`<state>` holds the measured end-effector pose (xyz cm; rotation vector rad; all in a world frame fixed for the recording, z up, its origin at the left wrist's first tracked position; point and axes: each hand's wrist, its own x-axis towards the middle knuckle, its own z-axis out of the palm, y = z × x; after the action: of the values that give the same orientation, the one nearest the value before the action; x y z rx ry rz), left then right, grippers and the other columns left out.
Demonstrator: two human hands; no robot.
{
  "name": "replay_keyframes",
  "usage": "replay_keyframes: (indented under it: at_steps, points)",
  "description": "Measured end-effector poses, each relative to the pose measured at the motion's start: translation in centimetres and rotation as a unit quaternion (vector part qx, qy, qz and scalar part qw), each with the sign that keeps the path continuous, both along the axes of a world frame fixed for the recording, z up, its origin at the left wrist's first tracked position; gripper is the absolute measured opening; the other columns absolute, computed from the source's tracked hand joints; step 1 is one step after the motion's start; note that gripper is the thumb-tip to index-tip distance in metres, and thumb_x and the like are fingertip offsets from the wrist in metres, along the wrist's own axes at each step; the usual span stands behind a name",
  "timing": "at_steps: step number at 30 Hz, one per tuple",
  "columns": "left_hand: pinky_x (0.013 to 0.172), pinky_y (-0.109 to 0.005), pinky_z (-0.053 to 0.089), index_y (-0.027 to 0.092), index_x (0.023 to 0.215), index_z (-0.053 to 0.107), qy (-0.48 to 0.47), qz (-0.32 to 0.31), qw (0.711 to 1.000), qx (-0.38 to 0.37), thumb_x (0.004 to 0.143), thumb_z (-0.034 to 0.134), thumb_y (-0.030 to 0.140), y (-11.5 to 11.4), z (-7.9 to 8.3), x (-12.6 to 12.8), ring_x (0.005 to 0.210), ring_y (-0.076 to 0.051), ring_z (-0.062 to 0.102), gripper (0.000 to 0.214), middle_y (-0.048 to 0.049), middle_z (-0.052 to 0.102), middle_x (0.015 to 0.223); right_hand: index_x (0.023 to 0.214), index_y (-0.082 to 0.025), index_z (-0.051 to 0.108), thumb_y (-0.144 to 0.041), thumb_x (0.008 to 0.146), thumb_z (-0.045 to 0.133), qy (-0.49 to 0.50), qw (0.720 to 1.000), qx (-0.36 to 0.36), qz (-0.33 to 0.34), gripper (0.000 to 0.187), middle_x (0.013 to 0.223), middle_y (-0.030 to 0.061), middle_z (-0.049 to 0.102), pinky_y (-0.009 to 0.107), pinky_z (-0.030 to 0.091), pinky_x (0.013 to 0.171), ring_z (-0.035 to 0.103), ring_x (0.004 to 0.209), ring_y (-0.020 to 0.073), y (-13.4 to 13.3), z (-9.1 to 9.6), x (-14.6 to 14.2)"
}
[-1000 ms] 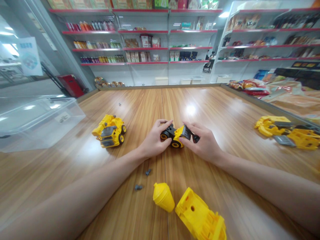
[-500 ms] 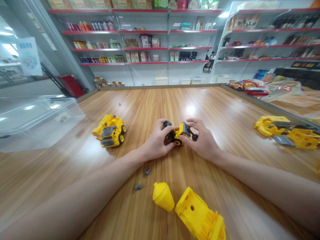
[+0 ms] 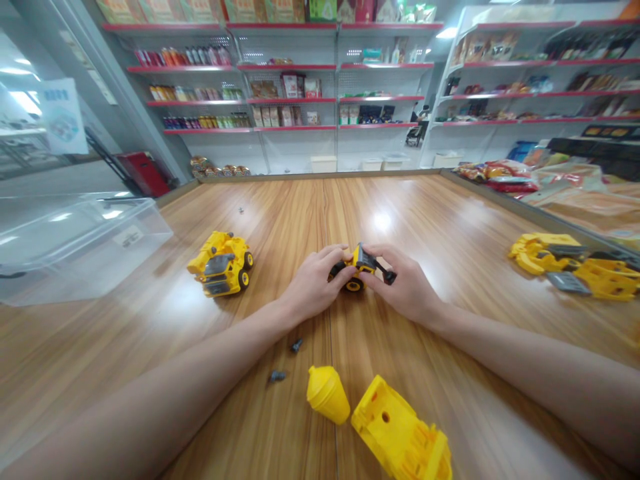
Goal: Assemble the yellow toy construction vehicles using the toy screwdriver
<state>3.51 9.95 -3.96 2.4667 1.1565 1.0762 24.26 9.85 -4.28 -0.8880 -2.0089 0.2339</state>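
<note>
At the middle of the wooden table, a small yellow and black toy truck [image 3: 362, 259] is between both hands. My left hand [image 3: 318, 279] wraps round its rear wheels, which its fingers mostly hide. My right hand [image 3: 406, 280] pinches the cab end, where a black screwdriver-like piece [image 3: 389, 276] pokes out by the fingers. Nearer to me lie two grey plastic screws [image 3: 277, 376], a yellow mixer drum [image 3: 328, 395] and a yellow toy truck body [image 3: 400, 430] with a round hole in it.
An assembled yellow toy truck [image 3: 221, 264] stands to the left, beyond it a clear plastic box [image 3: 90, 253]. Yellow toy vehicle parts [image 3: 605, 277] lie at the right edge. A tiny grey piece [image 3: 241, 211] rests far back. Stocked shelves [image 3: 285, 100] stand behind the table.
My left hand's fingers have closed further over the toy truck's rear, and the cab has tipped slightly. The other things lie as before; the view shifted a little.
</note>
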Motion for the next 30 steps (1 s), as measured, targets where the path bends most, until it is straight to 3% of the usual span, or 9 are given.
replay_keyframes:
  at_steps: [6, 12, 15, 17, 20, 24, 30]
  points:
    - [0.094, -0.052, 0.036, 0.028, 0.125, 0.056, 0.080, 0.102, 0.992, -0.004, 0.099, 0.039, 0.035, -0.4, -0.3, 0.1, 0.120, -0.032, 0.046, 0.032, -0.0027, 0.059, 0.135, 0.134, -0.021, 0.054, -0.025, 0.088, 0.063, -0.026, 0.999, 0.012, 0.028, 0.046, 0.128, 0.0100, 0.059, 0.040, 0.047, 0.105, 0.056, 0.120, 0.0220, -0.3, 0.3, -0.1]
    - [0.105, -0.045, 0.034, 0.022, 0.139, 0.038, 0.016, 0.014, 0.999, 0.032, 0.094, 0.039, 0.014, -0.4, -0.8, 0.0, 0.131, -0.024, 0.044, 0.046, -0.0101, 0.049, 0.144, 0.141, -0.025, 0.048, -0.025, 0.090, 0.060, -0.053, 0.998, 0.018, 0.035, 0.053, 0.133, 0.0094, 0.055, 0.044, 0.046, 0.106, 0.053, 0.125, 0.0239, -0.5, 0.4, -0.2]
    - [0.107, -0.044, 0.033, 0.026, 0.141, 0.037, 0.021, -0.041, 0.998, 0.038, 0.089, 0.038, 0.006, -0.3, -1.0, 0.1, 0.135, -0.022, 0.043, 0.056, -0.0080, 0.047, 0.147, 0.142, -0.024, 0.046, -0.027, 0.085, 0.066, -0.030, 0.997, 0.062, -0.022, 0.061, 0.136, 0.0124, 0.050, 0.046, 0.047, 0.105, 0.050, 0.126, 0.0277, -1.0, 0.6, 0.0]
    - [0.106, -0.044, 0.035, 0.027, 0.140, 0.037, 0.022, -0.052, 0.998, 0.033, 0.086, 0.039, 0.004, -0.3, -1.1, 0.1, 0.132, -0.023, 0.046, 0.059, -0.0073, 0.051, 0.142, 0.136, -0.024, 0.052, -0.024, 0.083, 0.069, 0.002, 0.993, 0.109, -0.050, 0.056, 0.128, 0.0130, 0.051, 0.042, 0.053, 0.097, 0.056, 0.118, 0.0268, -1.5, 0.7, 0.0]
    - [0.106, -0.044, 0.036, 0.026, 0.140, 0.039, 0.016, -0.059, 0.998, 0.027, 0.083, 0.045, 0.006, -0.1, -1.1, 0.0, 0.129, -0.024, 0.047, 0.060, -0.0077, 0.052, 0.138, 0.120, -0.024, 0.062, -0.014, 0.086, 0.063, -0.017, 0.988, 0.148, 0.040, 0.036, 0.109, 0.0081, 0.059, 0.033, 0.056, 0.084, 0.062, 0.099, 0.0192, -2.4, 0.7, -0.4]
    - [0.106, -0.043, 0.037, 0.024, 0.142, 0.038, 0.036, -0.097, 0.994, 0.028, 0.078, 0.060, 0.021, 0.0, -0.4, -0.5, 0.122, -0.027, 0.048, 0.067, -0.0092, 0.053, 0.135, 0.117, -0.023, 0.063, -0.011, 0.088, 0.055, -0.140, 0.964, 0.079, 0.211, 0.032, 0.114, 0.0074, 0.059, 0.031, 0.056, 0.082, 0.062, 0.099, 0.0171, -3.2, 0.5, -1.7]
    - [0.103, -0.044, 0.040, 0.030, 0.146, 0.036, 0.062, -0.053, 0.997, 0.016, 0.070, 0.064, 0.017, 0.2, -0.4, -0.5, 0.113, -0.027, 0.045, 0.082, -0.0062, 0.056, 0.125, 0.125, -0.020, 0.060, -0.007, 0.087, 0.048, -0.254, 0.925, 0.071, 0.273, 0.042, 0.125, 0.0085, 0.056, 0.027, 0.054, 0.075, 0.062, 0.095, 0.0151, -3.9, 1.7, -2.6]
